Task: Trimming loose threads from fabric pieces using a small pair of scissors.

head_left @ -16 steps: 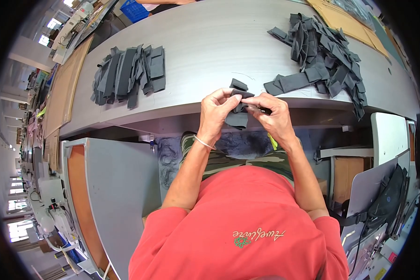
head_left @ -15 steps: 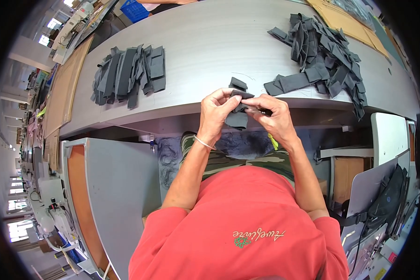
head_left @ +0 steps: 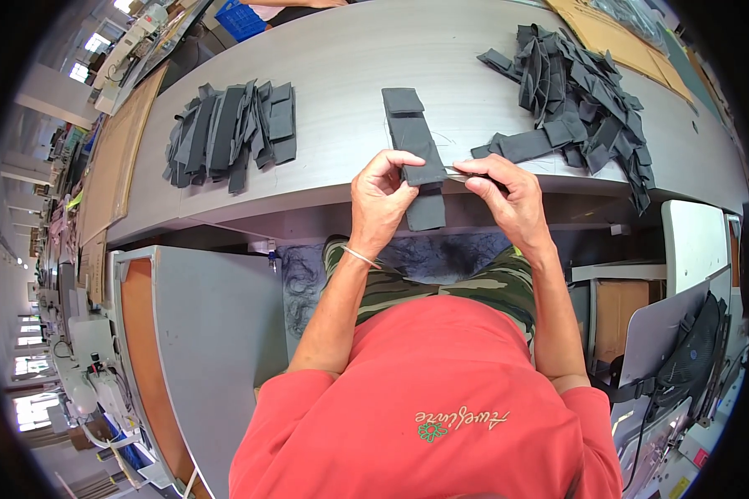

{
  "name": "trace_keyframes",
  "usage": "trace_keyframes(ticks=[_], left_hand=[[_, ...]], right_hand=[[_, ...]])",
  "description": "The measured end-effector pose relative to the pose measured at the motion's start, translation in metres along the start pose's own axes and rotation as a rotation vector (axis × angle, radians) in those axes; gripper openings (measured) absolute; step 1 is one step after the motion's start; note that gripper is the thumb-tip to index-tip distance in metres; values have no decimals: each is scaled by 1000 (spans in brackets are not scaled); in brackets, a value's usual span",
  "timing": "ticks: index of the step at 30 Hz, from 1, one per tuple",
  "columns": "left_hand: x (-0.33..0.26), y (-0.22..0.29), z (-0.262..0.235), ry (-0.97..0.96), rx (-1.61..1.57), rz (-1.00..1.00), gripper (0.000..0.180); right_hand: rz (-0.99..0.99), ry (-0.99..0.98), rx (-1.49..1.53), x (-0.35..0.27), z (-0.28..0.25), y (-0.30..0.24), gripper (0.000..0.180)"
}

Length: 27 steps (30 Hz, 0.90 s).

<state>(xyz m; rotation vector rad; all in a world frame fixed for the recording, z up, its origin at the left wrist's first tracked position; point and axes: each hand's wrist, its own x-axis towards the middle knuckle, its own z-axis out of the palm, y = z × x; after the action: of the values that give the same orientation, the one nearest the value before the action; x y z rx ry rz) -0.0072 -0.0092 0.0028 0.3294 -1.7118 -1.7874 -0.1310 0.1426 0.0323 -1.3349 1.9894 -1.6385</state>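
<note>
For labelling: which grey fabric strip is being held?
The lone strip between left pile and right pile, pinched by the left hand; the others lie piled, unheld.

The right hand [head_left: 510, 198] hides most of a thin metal tool [head_left: 450, 172]; the frame's top edge cuts the upper-left blue crate [head_left: 241, 18].

Right pile [head_left: 591, 108] blocks; lane between left pile [head_left: 222, 131], strip [head_left: 409, 133].

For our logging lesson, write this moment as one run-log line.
left hand: pinches grey strip | right hand: holds thin tool beside strip | table: left pile, right pile
</note>
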Motion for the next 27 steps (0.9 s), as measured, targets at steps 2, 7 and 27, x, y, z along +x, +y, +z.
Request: trace_keyframes(ticks=[2, 7, 27], left_hand=[[0, -1, 0, -1, -13, -1, 28], [-2, 3, 2, -31, -34, -3, 28], [6, -14, 2, 193, -300, -162, 40]], right_hand=[[-39, -10, -106, 1, 3, -2, 18], [-167, -28, -289, 2, 2, -1, 17], [48, -168, 27, -1, 24, -7, 16]])
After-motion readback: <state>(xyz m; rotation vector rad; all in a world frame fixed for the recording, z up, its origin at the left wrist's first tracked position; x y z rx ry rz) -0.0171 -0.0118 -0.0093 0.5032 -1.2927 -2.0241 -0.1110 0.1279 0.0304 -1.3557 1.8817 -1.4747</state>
